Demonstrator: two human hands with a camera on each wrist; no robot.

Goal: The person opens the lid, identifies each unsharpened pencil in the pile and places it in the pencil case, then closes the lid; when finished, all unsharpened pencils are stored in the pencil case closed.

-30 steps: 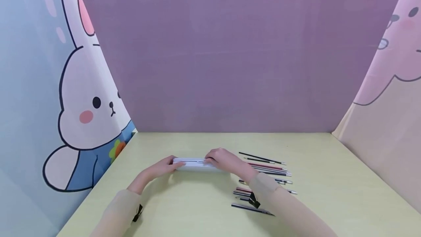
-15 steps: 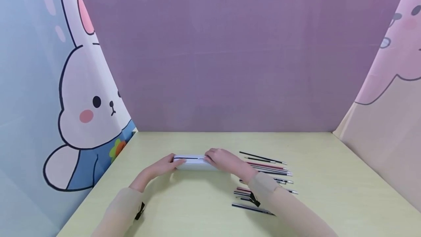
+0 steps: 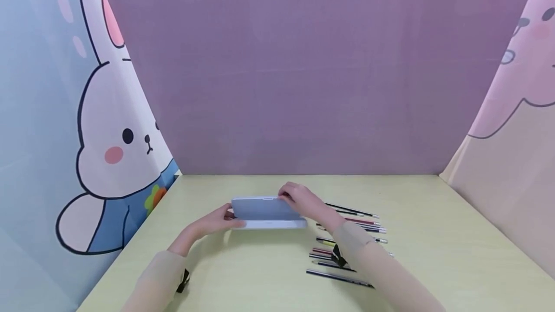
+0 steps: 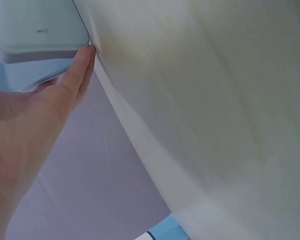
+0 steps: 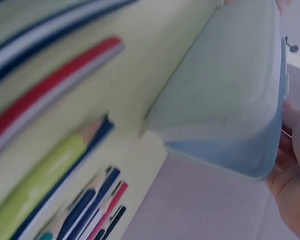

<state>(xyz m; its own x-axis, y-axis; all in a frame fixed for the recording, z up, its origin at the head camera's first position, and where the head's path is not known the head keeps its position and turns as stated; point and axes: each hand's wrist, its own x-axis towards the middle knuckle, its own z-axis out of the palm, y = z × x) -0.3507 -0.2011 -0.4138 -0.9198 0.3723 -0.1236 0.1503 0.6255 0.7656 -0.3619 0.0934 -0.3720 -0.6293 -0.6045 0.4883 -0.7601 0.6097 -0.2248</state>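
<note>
In the head view a pale blue-white pencil case [image 3: 275,225] stands on the table with its hinged lid [image 3: 256,210] raised and the grey-blue inner side facing me. My left hand [image 3: 214,220] grips the left end, thumb along the front and fingers behind. At the lid's upper right edge, my right hand [image 3: 302,201] pinches the rim. The left wrist view has the case's rounded end [image 4: 40,30] against the fingers of the left hand [image 4: 40,115]. From the right wrist, a gap shows between the case's base [image 5: 215,85] and lid. What lies inside is hidden.
Several pencils [image 3: 334,277] lie in a loose column right of the case, partly under my right forearm. One is thick and yellow-green [image 5: 45,182]; others are dark blue striped or red [image 5: 60,90]. A purple cloth [image 3: 303,85] hangs behind the table [image 3: 243,273].
The pencil case has gone from closed to open. My right hand has moved up and slightly right with the lid edge, while the left hand has stayed at the left end.
</note>
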